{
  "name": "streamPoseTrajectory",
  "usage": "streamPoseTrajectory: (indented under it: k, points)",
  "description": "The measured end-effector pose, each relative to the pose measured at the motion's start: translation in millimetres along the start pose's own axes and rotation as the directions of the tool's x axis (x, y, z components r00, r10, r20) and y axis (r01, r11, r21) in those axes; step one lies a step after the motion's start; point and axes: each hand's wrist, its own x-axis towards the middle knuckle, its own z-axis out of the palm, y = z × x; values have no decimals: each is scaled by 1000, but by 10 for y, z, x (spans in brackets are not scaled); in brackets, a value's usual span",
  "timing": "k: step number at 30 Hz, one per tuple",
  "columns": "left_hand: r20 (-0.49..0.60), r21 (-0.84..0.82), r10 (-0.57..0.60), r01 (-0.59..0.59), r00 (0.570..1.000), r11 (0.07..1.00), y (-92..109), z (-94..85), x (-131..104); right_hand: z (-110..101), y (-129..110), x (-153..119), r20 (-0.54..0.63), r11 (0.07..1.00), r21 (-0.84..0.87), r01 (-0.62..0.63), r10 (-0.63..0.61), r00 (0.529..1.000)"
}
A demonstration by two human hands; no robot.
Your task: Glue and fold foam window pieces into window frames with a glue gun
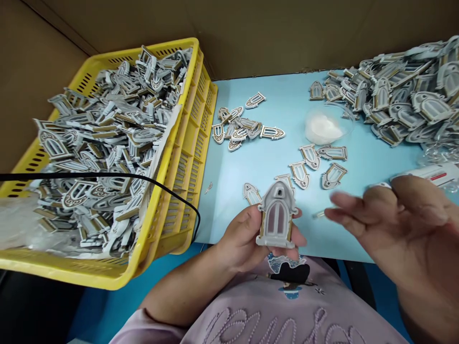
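My left hand (247, 234) grips a small grey arched window piece (276, 217) upright, its broad base towards me. The piece has a little hole near its peak, two pale panes and brownish side edges. To the right, my right hand (398, 224) is raised over the table edge, slightly blurred. Its forefinger and thumb point left with a gap between them, the other fingers are bent, and I see nothing held in it. A small pale object (318, 215) lies by its fingertips. Behind it is a white tube with red print (435, 176), partly hidden.
A yellow crate (202, 119) full of similar pieces stands left, a black cable (158, 182) crossing it. A heap of pieces (405, 95) lies far right. Near a clear dish with white material (324, 128) are loose pieces (310, 156); another cluster (244, 129) lies by the crate.
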Motion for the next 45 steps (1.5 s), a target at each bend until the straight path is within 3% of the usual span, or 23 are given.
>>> streamPoseTrajectory:
  k: [1, 2, 3, 5, 7, 9, 11, 12, 14, 17, 20, 23, 28, 37, 42, 45]
  points:
    - [-21, -9, 0, 0, 1000, 1000, -2, 1, -2, 50, -58, -5, 77, 960, 261, -100, 82, 994]
    - [-41, -22, 2, -3, 999, 1000, -2, 3, -4, 91, -104, -5, 157, 858, 474, -200, 141, 977]
    - [-56, -35, 5, -7, 998, 999, -1, 7, -5, 128, -133, -3, 227, 753, 595, -281, 178, 957]
    - [-80, -58, 15, -20, 997, 998, 3, 18, -3, 194, -139, 0, 299, 696, 616, -369, 227, 927]
    - [-92, -63, 25, -31, 995, 998, 9, 30, 2, 259, -94, -8, 329, 777, 493, -392, 250, 910]
    - [-110, -40, 43, -48, 993, 998, 12, 38, 13, 326, -33, -28, 330, 906, 272, -323, 227, 916]
    - [-140, 13, 76, -75, 987, 997, 13, 43, 27, 397, 15, -49, 256, 993, -34, -111, 116, 960]
    - [-153, 48, 101, -95, 983, 994, 11, 45, 34, 435, 32, -56, 213, 979, -205, 14, 31, 976]
    - [-159, 116, 149, -131, 976, 985, 5, 48, 41, 509, 55, -61, 139, 837, -493, 237, -193, 971]
    - [-140, 166, 202, -178, 969, 970, -8, 59, 37, 596, 82, -47, 103, 592, -707, 386, -454, 885]
    - [-152, 184, 228, -199, 962, 963, -11, 70, 29, 628, 111, -29, 113, 473, -770, 429, -560, 821]
    - [-185, 207, 248, -209, 951, 956, -7, 75, 30, 625, 129, -22, 130, 423, -782, 457, -606, 784]
    - [-213, 283, 319, -254, 924, 925, -28, 81, 27, 634, 118, -11, 98, 457, -745, 485, -645, 758]
    - [-180, 468, 433, -311, 883, 827, -34, 23, 12, 653, 131, 33, 43, 533, -752, 387, -546, 837]
    - [-169, 470, 433, -314, 885, 825, -8, 35, 9, 547, 91, 128, 121, 764, -571, 301, -284, 951]
    - [-194, 440, 436, -319, 879, 839, -2, 56, 20, 454, 10, 152, 125, 876, -436, 207, -169, 978]
